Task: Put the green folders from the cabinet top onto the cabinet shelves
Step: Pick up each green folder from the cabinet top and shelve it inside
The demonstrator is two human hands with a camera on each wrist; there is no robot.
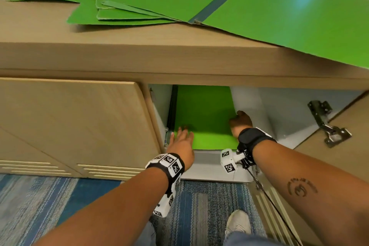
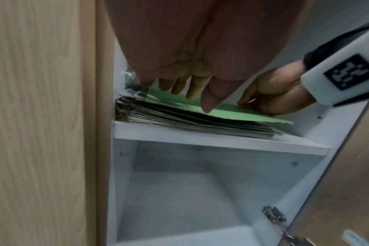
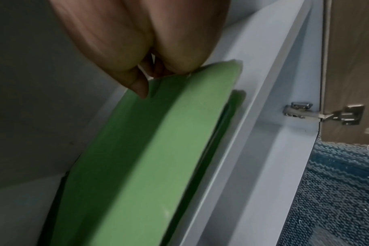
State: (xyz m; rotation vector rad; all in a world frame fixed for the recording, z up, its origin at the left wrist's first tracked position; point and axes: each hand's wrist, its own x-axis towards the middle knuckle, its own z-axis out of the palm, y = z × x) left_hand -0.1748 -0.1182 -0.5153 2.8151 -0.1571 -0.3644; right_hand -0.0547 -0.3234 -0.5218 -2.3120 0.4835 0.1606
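The flat matte green folder [image 1: 203,118], long axis running into the cabinet, lies atop the shelf stack [image 2: 192,119] at frame centre; your left hand [image 1: 182,142] rests flat on it, your right hand [image 1: 240,123] pinches its edge.

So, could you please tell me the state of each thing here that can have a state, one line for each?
right cabinet door: open
left cabinet door: closed
top folder on the shelf stack: lying flat, right edge held
folders on the cabinet top: loosely spread, not yet shelved
lower shelf: holds nothing visible
left hand: fingers straight, at the stack
right hand: pinches the top folder
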